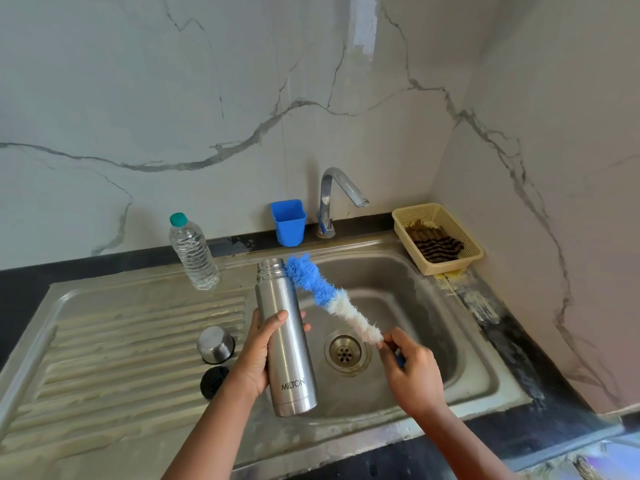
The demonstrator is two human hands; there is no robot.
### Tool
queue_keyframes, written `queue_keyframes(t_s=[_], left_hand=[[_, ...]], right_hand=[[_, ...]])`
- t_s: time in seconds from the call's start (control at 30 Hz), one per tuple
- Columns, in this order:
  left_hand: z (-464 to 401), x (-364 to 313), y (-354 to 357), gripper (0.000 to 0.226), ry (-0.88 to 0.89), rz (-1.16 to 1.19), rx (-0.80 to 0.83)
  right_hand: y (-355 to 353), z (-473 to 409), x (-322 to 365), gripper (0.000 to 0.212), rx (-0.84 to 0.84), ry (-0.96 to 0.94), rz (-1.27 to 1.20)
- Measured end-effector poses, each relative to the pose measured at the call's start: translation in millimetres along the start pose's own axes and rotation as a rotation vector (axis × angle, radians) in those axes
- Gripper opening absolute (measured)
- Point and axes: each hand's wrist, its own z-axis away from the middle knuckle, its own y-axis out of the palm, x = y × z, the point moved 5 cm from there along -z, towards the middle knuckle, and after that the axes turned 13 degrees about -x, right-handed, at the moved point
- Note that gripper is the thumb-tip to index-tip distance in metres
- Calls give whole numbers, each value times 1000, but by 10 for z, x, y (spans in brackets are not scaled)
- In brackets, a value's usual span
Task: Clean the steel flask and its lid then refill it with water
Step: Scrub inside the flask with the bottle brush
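Over the sink [467,386]: left hand [258,355] fingers gripping open steel flask [285,337], right hand [412,370] fingers pinching bottle brush [325,296] beside its mouth.

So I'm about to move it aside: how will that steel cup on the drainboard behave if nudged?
The steel cup sits upside down on the ribbed drainboard, so it will probably rock or skid rather than roll. It looks thin-walled, likely light. Its polished surface may be slippery.

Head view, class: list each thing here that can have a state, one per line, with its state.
Steel flask: uncapped, held upright by left hand.
Bottle brush: outside flask, held by right hand.
Steel cup lid: off, upside down on drainboard.
Black stopper: off, on drainboard.
Tap: no water visible.
Water bottle: capped, upright.
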Motion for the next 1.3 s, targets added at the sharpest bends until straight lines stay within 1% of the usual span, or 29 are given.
queue_keyframes(t_s=[0.1,0.23,0.27,0.33,0.4,0.43,0.5,0.6,0.63,0.73,0.8,0.9,0.97,1.07,1.17,1.23,1.3], left_hand=[[12,7,-2,112,-15,2,3],[45,23,49,111,-9,-11,39],[52,14,61,109,1,-11,44],[40,-9,68,102,33,-28,35],[18,-33,57,88,76,-55,23],[11,-38,58,83,87,-56,21],[-14,-35,67,83,81,-46,26],[-36,-20,75,95,15,-34,18],[-41,-17,78,95,-1,-43,9],[-17,-62,104,81,40,-60,-17],[38,-139,149,69,104,-127,-61],[101,-260,237,58,254,-389,-151],[117,-364,296,55,398,-576,-207],[173,-550,409,59,607,-852,-294],[285,-665,578,63,838,-1141,-360],[334,-703,659,64,965,-1239,-401],[349,-769,663,63,1011,-1229,-455]], right_hand=[[-3,40,52,29,-2,-49,-36],[23,17,6,24,-11,55,-29],[17,12,25,24,-17,52,-43],[-36,0,108,25,-28,-13,-71],[-101,-39,165,24,-46,-82,-41],[-121,-72,157,23,-57,-86,-13],[-141,-119,121,24,-74,-70,18],[-136,-87,175,34,-54,-173,-36],[-134,-79,196,36,-50,-192,-41],[-174,-135,171,29,-113,-137,25],[-266,-189,168,20,-175,-137,91],[-476,-231,247,8,-266,-330,160],[-593,-265,268,16,-331,-440,220],[-680,-300,240,21,-420,-500,286],[-669,-336,321,23,-456,-556,336],[-652,-366,372,23,-475,-566,372],[-649,-355,357,22,-478,-581,365]])
